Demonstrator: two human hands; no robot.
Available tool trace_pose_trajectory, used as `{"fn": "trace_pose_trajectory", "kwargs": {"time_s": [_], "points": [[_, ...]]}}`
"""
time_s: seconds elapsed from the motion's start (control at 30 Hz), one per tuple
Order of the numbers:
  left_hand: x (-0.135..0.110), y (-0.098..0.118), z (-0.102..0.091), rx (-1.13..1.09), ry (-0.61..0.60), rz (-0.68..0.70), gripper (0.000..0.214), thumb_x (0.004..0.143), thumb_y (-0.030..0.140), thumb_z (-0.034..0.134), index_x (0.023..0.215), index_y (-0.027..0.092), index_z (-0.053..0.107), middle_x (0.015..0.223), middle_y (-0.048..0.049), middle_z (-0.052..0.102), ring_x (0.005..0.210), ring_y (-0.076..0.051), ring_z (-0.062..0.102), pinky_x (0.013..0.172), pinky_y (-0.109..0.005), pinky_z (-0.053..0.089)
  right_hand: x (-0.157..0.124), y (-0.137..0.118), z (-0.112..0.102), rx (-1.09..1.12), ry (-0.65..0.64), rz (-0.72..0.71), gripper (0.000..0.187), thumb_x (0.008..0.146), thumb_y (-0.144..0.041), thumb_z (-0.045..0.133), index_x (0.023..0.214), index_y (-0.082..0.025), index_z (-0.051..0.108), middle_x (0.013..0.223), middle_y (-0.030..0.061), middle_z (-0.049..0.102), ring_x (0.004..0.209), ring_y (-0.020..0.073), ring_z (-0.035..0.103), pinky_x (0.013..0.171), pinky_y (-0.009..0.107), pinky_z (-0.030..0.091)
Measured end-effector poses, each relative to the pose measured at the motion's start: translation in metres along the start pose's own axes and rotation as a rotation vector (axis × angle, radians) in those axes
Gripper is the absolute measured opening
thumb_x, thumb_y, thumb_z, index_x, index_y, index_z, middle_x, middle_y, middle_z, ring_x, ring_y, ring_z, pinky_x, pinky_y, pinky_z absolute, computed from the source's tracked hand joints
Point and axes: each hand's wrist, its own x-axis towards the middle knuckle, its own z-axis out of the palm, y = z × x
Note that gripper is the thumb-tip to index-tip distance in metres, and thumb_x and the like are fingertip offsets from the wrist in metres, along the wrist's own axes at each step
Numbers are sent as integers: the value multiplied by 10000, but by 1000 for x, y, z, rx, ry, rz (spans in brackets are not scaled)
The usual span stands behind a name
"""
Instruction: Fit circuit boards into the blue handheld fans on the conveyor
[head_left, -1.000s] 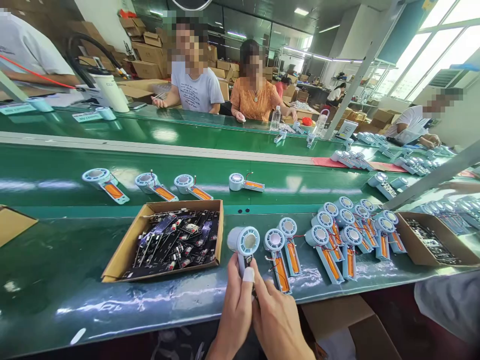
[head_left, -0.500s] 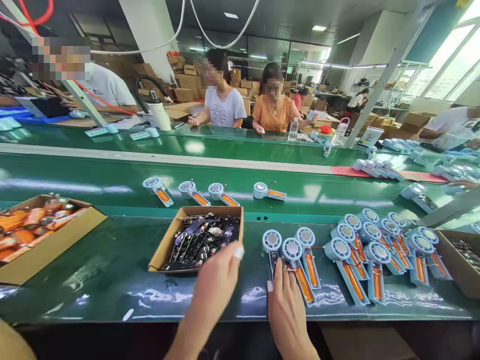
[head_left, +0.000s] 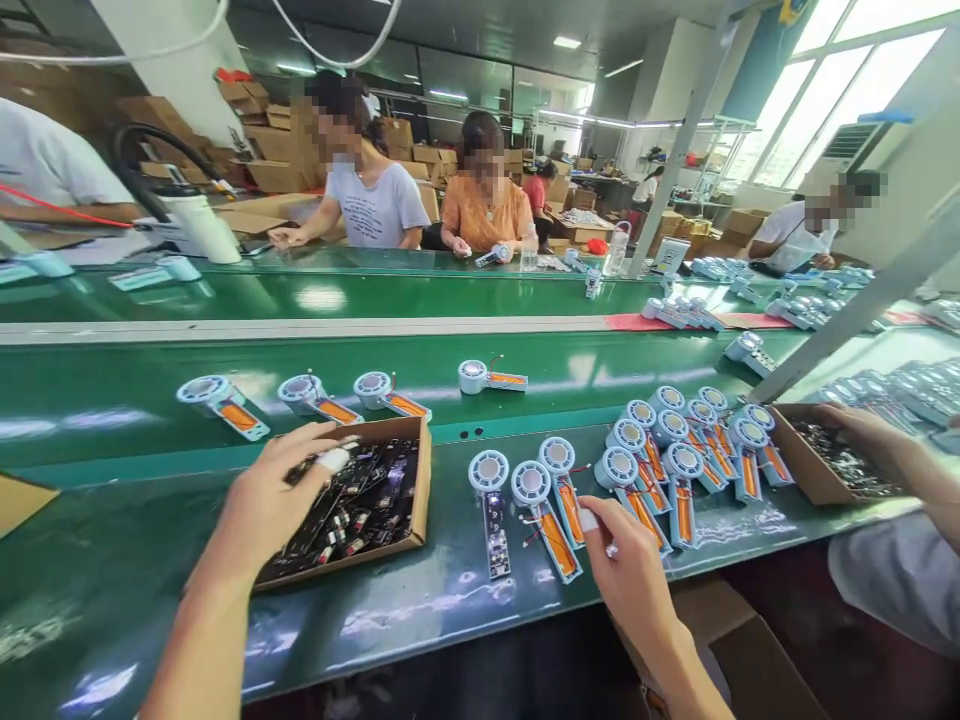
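Note:
My left hand [head_left: 274, 500] reaches over a cardboard box of black circuit boards [head_left: 367, 500]. Its fingers are stretched out and the thumb, with a white covering, lies apart from them; no board shows in its grasp. My right hand [head_left: 630, 560] is curled closed beside the light-blue handheld fans; whatever its fingertips hold, if anything, is hidden. Left of it lies a fan with an orange battery in its handle [head_left: 555, 540]. Further left, another fan [head_left: 489, 470] has a black circuit board [head_left: 496, 535] lying in its handle. A third battery fan [head_left: 558, 456] is just above my right fingertips.
More fans [head_left: 667, 430] are grouped to the right, and several [head_left: 476, 378] lie on the green belt [head_left: 135, 360]. A co-worker's hand [head_left: 862, 440] is in another parts box [head_left: 817, 485] at right. A slanted metal post [head_left: 825, 310] crosses there. Co-workers sit opposite.
The view has turned right. My left hand has moved left over the circuit-board box. My right hand has left the fan with the circuit board and shifted right, its fingers now curled.

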Motion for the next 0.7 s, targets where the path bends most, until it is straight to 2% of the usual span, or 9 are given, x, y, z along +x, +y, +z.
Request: {"fn": "trace_pose_trajectory", "kwargs": {"time_s": [0.1, 0.13, 0.2, 0.27, 0.37, 0.43, 0.53, 0.6, 0.7], "points": [[-6, 20, -1, -214, 435, -378, 447, 805, 501, 596, 1035, 135, 710, 1004, 2, 778, 967, -254, 719, 912, -483, 527, 8, -6, 8, -78, -123, -110, 211, 973, -155, 480, 1082, -197, 656, 942, 74, 699, 849, 205, 682, 726, 283, 551], [-10, 32, -1, -223, 539, -437, 450, 805, 489, 608, 1061, 129, 692, 981, -1, 772, 939, -259, 721, 890, -480, 537, 10, -9, 14, -126, -175, -153, 197, 951, -143, 519, 1090, -198, 647, 964, 78, 684, 866, 213, 671, 728, 289, 547], [-22, 59, 3, -154, 596, -429, 414, 817, 456, 602, 1074, 138, 663, 993, -34, 755, 932, -269, 713, 884, -471, 547, 13, -14, 27, -243, -252, -217, 206, 899, -93, 578, 1072, -191, 632, 977, 84, 656, 860, 225, 646, 718, 300, 536], [-43, 89, 14, -145, 444, -385, 378, 829, 461, 585, 1063, 167, 631, 986, -63, 735, 879, -255, 696, 859, -434, 560, 17, -15, 34, -298, -297, -244, 215, 868, -31, 578, 1004, -191, 626, 941, 76, 645, 829, 219, 626, 704, 295, 519], [-88, 127, 44, -624, 4, -442, 316, 877, 530, 539, 988, 236, 574, 808, -14, 715, 749, -210, 689, 776, -355, 575, 23, -10, 35, -125, -329, -148, 223, 881, -14, 528, 942, -205, 627, 884, 45, 666, 798, 188, 619, 700, 266, 490], [-120, 144, 69, -877, -284, -573, 340, 884, 556, 543, 994, 234, 550, 755, -1, 694, 584, -166, 626, 594, -302, 542, 25, -5, 32, 120, -321, 48, 157, 910, -92, 523, 915, -205, 632, 786, 15, 664, 712, 162, 608, 660, 251, 474], [-154, 155, 100, -1021, -549, -691, 404, 904, 616, 492, 996, 225, 528, 688, 30, 616, 490, -130, 541, 451, -244, 431, 26, 1, 29, 552, -317, 379, 112, 920, -268, 557, 852, -193, 605, 686, -5, 644, 597, 137, 574, 574, 238, 460], [-165, 152, 112, -967, -609, -634, 433, 883, 652, 493, 949, 225, 525, 622, 56, 547, 470, -132, 506, 438, -244, 410, 26, 3, 29, 779, -340, 508, 183, 884, -364, 620, 840, -190, 587, 688, -3, 653, 580, 129, 572, 548, 233, 466], [-166, 133, 113, -659, -477, -475, 375, 830, 596, 595, 903, 230, 549, 651, 33, 587, 573, -179, 578, 552, -292, 491, 22, 5, 27, 944, -382, 574, 268, 828, -426, 704, 888, -184, 605, 679, -12, 660, 567, 121, 581, 549, 233, 486]]}}
